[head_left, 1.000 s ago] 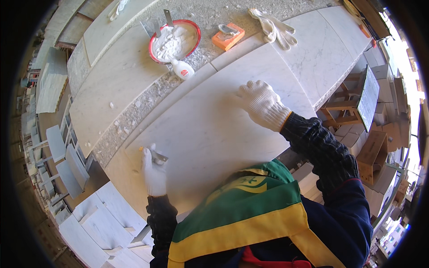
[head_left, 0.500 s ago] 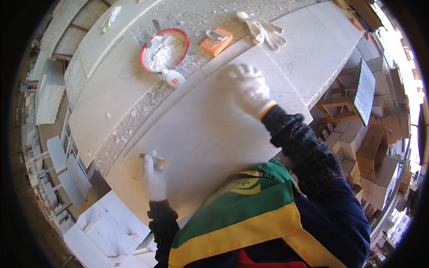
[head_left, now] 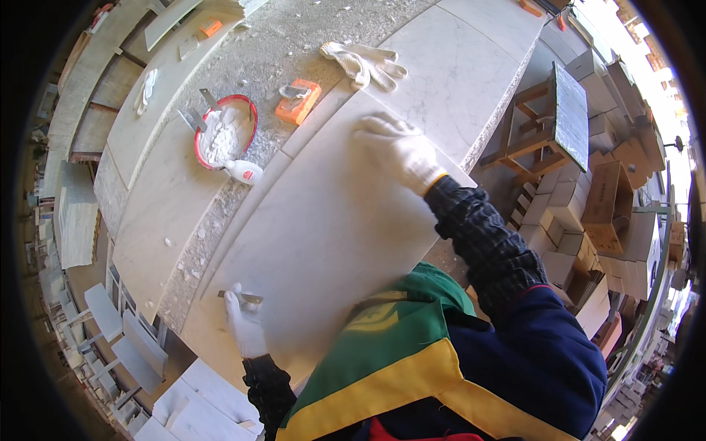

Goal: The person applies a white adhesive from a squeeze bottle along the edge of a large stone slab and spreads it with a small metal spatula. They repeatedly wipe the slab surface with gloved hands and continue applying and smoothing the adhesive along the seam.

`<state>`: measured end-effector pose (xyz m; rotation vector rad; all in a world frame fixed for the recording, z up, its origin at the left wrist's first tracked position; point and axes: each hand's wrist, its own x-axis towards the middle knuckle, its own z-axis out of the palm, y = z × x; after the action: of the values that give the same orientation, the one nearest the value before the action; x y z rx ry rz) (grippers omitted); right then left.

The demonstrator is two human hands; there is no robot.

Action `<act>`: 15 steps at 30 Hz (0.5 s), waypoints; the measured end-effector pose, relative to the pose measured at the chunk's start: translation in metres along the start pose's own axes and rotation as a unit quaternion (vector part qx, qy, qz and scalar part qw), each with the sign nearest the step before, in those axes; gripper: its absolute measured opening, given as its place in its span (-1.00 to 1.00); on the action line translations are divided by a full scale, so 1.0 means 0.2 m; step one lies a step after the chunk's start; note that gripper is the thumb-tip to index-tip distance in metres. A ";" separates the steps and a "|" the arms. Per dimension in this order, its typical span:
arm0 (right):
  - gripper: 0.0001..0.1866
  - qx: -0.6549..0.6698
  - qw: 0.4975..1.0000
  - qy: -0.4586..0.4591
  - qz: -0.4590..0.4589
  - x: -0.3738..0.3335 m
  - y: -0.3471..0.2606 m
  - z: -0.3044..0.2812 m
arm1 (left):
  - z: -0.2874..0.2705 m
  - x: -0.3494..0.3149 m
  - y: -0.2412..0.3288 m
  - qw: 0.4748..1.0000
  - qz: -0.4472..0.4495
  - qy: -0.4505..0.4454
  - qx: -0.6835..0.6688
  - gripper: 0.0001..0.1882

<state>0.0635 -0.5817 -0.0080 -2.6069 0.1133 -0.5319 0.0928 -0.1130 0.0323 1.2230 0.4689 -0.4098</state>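
My left hand (head_left: 244,327), in a white glove, is closed on a small flat metal scraper (head_left: 251,298) over the left end of a pale marble slab (head_left: 316,220). My right hand (head_left: 401,153), also gloved, lies on the slab's far right part, fingers stretched out and slightly blurred. Whether anything is under its palm is hidden. Beyond the slab stands a red-rimmed bowl (head_left: 255,121) of white paste, with two metal blades (head_left: 193,119) upright in it. A white bottle (head_left: 244,172) lies against the bowl. An orange block (head_left: 300,104) bears a small grey piece (head_left: 294,91).
A pair of white gloves (head_left: 364,62) lies past the slab's far corner; another glove (head_left: 145,92) is at far left. White crumbs litter the rough grey tabletop (head_left: 294,33). Right of the table stand a wooden-legged stand (head_left: 544,136) and several cartons (head_left: 607,209).
The view has shifted, so the bowl, block and gloves sit farther left and lower. My right hand has flattened from a more curled, blurred shape. My left hand still holds the scraper.
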 end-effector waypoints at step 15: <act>-0.43 -0.039 0.999 -0.020 -0.013 -1.13 -0.14 -0.29 | 0.01 -0.01 -0.07 0.990 0.101 0.089 0.037 -0.44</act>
<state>-0.1674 -0.5438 -0.0265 -2.6965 0.0894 -0.4920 0.0839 -0.1201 0.0221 1.3720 0.4807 -0.1466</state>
